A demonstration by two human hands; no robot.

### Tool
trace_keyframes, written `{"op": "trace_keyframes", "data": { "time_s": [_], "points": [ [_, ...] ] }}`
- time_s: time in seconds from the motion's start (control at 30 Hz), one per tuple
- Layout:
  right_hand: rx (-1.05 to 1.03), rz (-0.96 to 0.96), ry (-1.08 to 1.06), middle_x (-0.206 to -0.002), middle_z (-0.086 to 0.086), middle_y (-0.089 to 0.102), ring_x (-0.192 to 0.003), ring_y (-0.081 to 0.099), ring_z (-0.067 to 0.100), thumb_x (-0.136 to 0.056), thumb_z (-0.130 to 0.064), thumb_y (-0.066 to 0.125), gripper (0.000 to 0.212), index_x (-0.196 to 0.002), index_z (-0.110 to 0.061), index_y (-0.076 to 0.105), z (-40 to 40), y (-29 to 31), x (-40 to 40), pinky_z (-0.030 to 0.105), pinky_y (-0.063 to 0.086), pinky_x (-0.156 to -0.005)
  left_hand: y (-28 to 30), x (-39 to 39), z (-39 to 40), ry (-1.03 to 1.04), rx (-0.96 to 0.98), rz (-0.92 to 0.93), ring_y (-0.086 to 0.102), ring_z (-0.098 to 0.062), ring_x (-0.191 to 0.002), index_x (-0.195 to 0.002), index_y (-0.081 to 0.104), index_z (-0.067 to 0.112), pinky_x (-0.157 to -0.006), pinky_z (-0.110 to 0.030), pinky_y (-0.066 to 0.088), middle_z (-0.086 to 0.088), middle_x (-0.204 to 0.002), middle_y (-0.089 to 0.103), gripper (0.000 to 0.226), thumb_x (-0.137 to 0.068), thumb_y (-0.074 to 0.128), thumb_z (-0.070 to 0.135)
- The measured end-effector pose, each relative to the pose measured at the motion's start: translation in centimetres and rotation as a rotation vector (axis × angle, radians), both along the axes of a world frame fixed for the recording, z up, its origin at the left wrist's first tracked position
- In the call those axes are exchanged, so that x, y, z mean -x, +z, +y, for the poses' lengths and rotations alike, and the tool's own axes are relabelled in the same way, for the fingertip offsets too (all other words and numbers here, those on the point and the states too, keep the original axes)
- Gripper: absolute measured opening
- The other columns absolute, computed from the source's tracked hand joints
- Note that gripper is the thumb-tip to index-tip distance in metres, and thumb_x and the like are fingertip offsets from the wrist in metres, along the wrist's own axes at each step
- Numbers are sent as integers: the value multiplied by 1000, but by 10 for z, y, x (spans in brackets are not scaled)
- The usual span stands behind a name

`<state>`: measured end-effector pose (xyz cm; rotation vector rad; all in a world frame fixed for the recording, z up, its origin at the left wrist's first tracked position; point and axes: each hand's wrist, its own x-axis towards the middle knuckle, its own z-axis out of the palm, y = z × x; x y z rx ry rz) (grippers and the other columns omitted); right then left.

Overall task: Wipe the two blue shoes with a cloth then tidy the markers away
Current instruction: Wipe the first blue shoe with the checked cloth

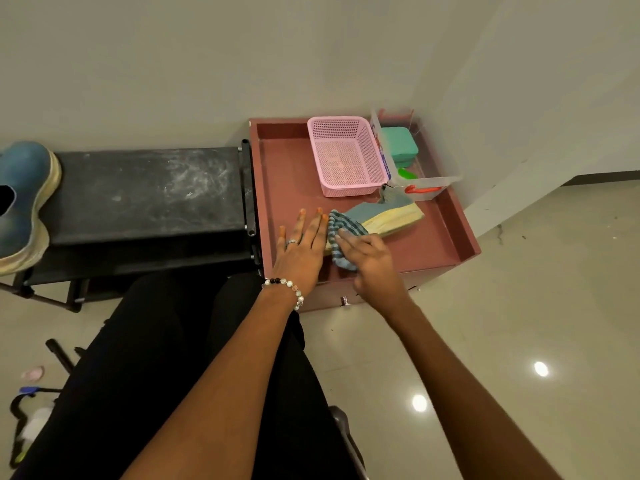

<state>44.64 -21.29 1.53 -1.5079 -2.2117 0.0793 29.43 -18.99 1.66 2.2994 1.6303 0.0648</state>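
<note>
Blue shoe (384,216) on its side in the pink tray-top worktop (287,168), pale yellow sole turned toward the near right, toe pointing near-left. Striped blue cloth (341,237) draped over the toe end.

Right hand (372,261) on the cloth, fingers curled round it and pressing it against the shoe. Left hand (303,247) flat just left of the toe, fingers straight and spread, holding nothing; seems to brace the shoe, contact hidden by the cloth.

Second blue shoe (24,199) well apart at far left, resting on the dark dusty bench (149,192).

Step in hand, by judgement: wiping the first shoe, toe region. To do it well:
- keep the left palm firm against the toe side so the shoe cannot slide across the smooth tray
- draw the cloth in long strokes from toe toward heel, along the seam where upper meets sole
- refold to a clean face once one side soils
- roll the shoe over for the hidden side before swapping to the other shoe

Pink mesh basket (346,155) at the far side of the tray. Clear plastic box (415,161) to its right, holding a green block, a green item and a red-orange one; possibly markers, too small to tell.

Writing: a label strip on the near wall of the clear box, blue and red print, not readable. No brand legible on either shoe.
</note>
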Motion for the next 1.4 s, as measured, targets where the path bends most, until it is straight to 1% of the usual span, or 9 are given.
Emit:
{"op": "trace_keyframes", "data": {
  "time_s": [0.17, 0.27, 0.4, 0.5, 0.7, 0.8, 0.97, 1.23, 1.4],
  "points": [
    [184, -378, -101, -114, 18, 66, -81, 60, 40, -40, 4, 80, 73, -111, 3, 65, 26, 3, -55, 46, 55, -63, -1, -2, 0, -18, -46, 13, -17, -26, -146, -152, -8, 16, -116, -56, 3, 3, -160, -14, 85, -87, 40, -10],
    [242, -422, -300, -131, 16, 56, -102, 54, 40, -66, -4, 74, 61, -124, 0, 57, 34, -6, -34, 45, 50, -81, -2, -3, 2, -2, -49, 9, -16, -26, -146, -152, -7, 17, -116, -57, 4, 3, -160, -13, 83, -89, 41, -7],
    [359, 53, -559, -130, 21, 54, -110, 48, 38, -78, -10, 49, 52, -129, 0, 53, 16, -1, 23, 33, 39, -96, -3, -2, 3, 36, -26, 1, -18, -26, -145, -152, -7, 17, -116, -57, -1, 4, -160, -14, 82, -90, 41, -7],
    [252, 260, -395, -122, 22, 60, -102, 50, 38, -74, 2, 45, 49, -120, 1, 62, -4, 11, 44, 28, 36, -93, -6, 3, 5, 34, 25, -21, -20, -24, -145, -153, -6, 17, -114, -53, -7, 5, -159, -16, 69, -99, 37, 11],
    [-12, -124, 97, -120, 13, 64, -88, 40, 24, -67, -9, 39, 54, -112, 1, 66, 4, 4, 2, 32, 46, -76, -3, 0, 3, 25, -30, -10, -19, -24, -145, -152, -7, 14, -114, -55, -5, 4, -159, -15, 84, -89, 42, -10],
    [14, -415, 119, -118, 12, 65, -93, 47, 31, -70, -16, 35, 56, -115, -1, 65, 29, 11, -28, 36, 52, -71, -3, -2, 4, 23, -51, 0, -17, -24, -146, -153, -6, 16, -114, -55, -3, 5, -160, -12, 89, -86, 45, -11],
    [106, -706, 45, -115, 16, 66, -88, 62, 41, -64, -12, 74, 50, -111, -1, 67, 53, 15, -66, 43, 54, -65, -2, -2, 4, -5, -67, 6, -15, -22, -146, -153, -3, 18, -117, -56, 3, 5, -160, -9, 88, -85, 44, -12],
    [345, -608, -578, -134, 11, 50, -116, 41, 36, -84, -23, 66, 53, -132, -7, 48, 60, 21, -86, 44, 40, -86, 0, -2, 2, -8, -63, -24, -15, -19, -146, -153, -2, 19, -117, -54, 7, 6, -160, -8, 86, -87, 44, -10],
    [438, -366, -854, -119, 17, 57, -115, 44, 33, -93, -17, 48, 26, -115, -7, 59, 69, 24, -63, 41, 40, -90, 0, -3, 0, -11, -66, -8, -14, -20, -147, -153, -2, 18, -117, -54, 7, 6, -160, -9, 84, -87, 42, -11]
  ]
}}
